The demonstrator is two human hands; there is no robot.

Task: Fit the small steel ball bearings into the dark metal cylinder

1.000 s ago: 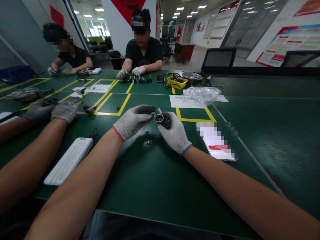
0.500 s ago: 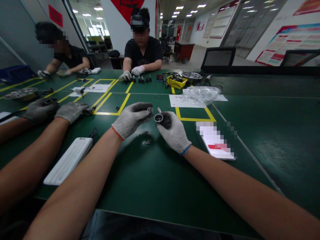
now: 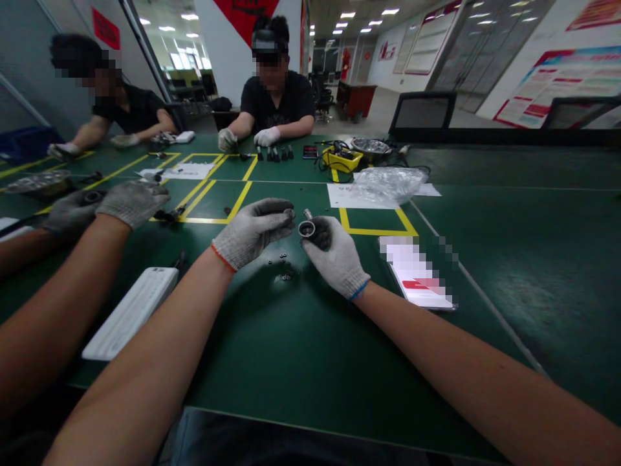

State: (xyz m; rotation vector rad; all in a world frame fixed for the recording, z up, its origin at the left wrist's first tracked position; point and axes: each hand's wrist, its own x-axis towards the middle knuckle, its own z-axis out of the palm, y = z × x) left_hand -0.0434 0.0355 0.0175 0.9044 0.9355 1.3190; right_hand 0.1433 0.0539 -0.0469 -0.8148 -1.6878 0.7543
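A green table [image 3: 301, 362], marked out with yellow tape, fills most of the view. At its far side sits a person in a dark shirt [image 3: 277, 107], and farther left a second co-worker [image 3: 130, 116] leans over it. Another person's forearms [image 3: 63, 278] reach in from the left edge, ending in gloved hands. A crumpled clear plastic bag [image 3: 391, 186] lies partly over white paper beyond the right hand, with a yellow bin [image 3: 339, 163] of dark parts behind it. A white oblong case [image 3: 130, 314] rests left of the wearer's left forearm. Both of the wearer's hands are gloved and raised above the table: the right hand [image 3: 337, 255] is closed around a ring-shaped metal part [image 3: 306, 230], its round mouth facing the wearer, while the left hand [image 3: 252, 230] pinches a small metal piece [image 3: 290, 213] between thumb and fingers, near the ring but apart from it. A phone [image 3: 420, 278] with a lit screen lies right of the right hand. Smallest are the little metal rings [image 3: 286, 277] scattered on the table below and between the hands.
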